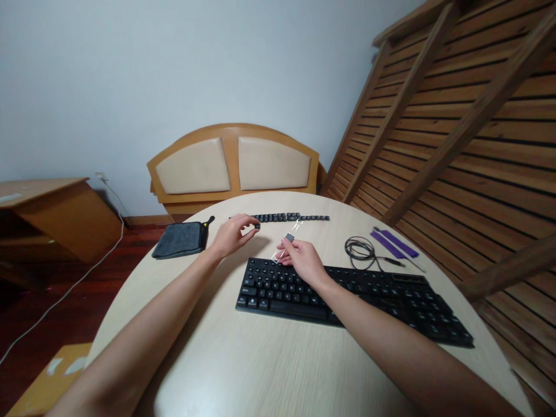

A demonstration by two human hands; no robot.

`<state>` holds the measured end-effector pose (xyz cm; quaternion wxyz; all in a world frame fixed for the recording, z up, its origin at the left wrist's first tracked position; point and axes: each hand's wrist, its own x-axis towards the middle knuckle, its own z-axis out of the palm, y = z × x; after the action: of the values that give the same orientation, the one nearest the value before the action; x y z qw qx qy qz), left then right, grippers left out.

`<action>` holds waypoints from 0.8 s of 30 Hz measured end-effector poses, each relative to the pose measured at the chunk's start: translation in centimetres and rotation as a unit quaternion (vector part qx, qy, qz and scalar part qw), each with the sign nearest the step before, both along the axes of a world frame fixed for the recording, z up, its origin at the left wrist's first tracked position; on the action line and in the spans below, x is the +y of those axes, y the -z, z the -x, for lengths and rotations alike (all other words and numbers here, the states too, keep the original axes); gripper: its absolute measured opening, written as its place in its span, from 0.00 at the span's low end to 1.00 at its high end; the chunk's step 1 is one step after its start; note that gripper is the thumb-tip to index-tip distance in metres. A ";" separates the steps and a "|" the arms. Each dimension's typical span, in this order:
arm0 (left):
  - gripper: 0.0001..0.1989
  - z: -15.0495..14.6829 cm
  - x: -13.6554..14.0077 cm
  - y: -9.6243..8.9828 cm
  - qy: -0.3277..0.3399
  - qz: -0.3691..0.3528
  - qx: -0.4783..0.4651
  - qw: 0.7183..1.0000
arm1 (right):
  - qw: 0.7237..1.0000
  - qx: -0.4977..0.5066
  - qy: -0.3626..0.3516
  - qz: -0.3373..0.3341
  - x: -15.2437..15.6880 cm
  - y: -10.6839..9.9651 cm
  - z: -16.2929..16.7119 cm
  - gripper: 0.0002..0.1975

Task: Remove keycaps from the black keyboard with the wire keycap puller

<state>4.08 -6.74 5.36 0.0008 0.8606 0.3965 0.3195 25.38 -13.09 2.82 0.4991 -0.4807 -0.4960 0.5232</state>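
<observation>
Between the thumb and fingertips of my left hand (234,236) is a small black keycap (258,226). It is held just in front of a row of loose black keycaps (280,218) laid out across the far part of the table. My right hand (306,262) grips a wire keycap puller (289,237) by its grey middle, with wire loops sticking out at both ends. This hand is over the upper left part of a black keyboard (369,292), and my forearm hides some of its keys.
A dark grey cloth (178,240) lies folded at the table's left edge. To the right are a coiled black cable (360,250), purple strips (388,243) and a thin rod-like tool (414,263). The round table's (226,359) edge curves around everything; slatted wood (478,127) leans close on the right.
</observation>
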 end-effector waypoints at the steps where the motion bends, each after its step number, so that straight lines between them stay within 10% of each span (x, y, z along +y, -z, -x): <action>1: 0.12 0.4 0.8 0.4 -0.022 -0.009 0.017 1.000 | 1.000 -0.001 0.000 0.001 0.0 0.0 0.0 0.14; 8: 0.12 2.6 3.9 3.1 -0.138 -0.026 0.073 0.987 | 1.000 -0.005 -0.001 0.003 -0.1 0.0 0.0 0.15; 24: 0.12 3.8 5.2 4.8 -0.184 -0.039 0.093 0.978 | 1.000 -0.016 -0.004 0.009 -0.3 -0.3 0.1 0.14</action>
<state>0.29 -1.57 0.60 -0.1282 0.7982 0.5339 0.2476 25.31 -13.37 3.17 0.4852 -0.4913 -0.5010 0.5218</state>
